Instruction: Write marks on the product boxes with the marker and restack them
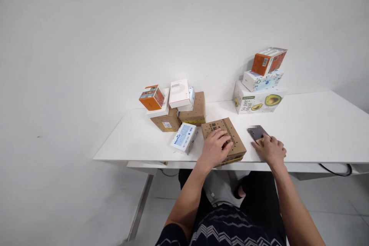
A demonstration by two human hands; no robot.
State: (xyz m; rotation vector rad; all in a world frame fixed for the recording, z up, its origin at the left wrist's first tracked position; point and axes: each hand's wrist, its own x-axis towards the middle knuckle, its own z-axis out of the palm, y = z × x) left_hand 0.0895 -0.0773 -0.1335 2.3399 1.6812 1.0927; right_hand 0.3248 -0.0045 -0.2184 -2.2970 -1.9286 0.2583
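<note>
A flat brown cardboard box (pixel 235 135) with dark print lies at the table's front edge. My left hand (pixel 216 148) rests on top of it, fingers spread and slightly bent. To its right, a dark smartphone (pixel 258 132) lies face down on the table, camera lenses up. Curled around the phone's near end is my right hand (pixel 271 149), which hides that part. A small white-and-blue box (pixel 183 137) marked "Manhua" lies left of the brown box, apart from my left hand.
At back left, brown boxes (pixel 198 109) carry white boxes (pixel 178 92) and an orange box (pixel 152 99). At back right, an avocado-print box (pixel 258 100) supports a patterned white box (pixel 263 80) and a tilted orange box (pixel 268 61). A wall stands behind the white table (pixel 317 130).
</note>
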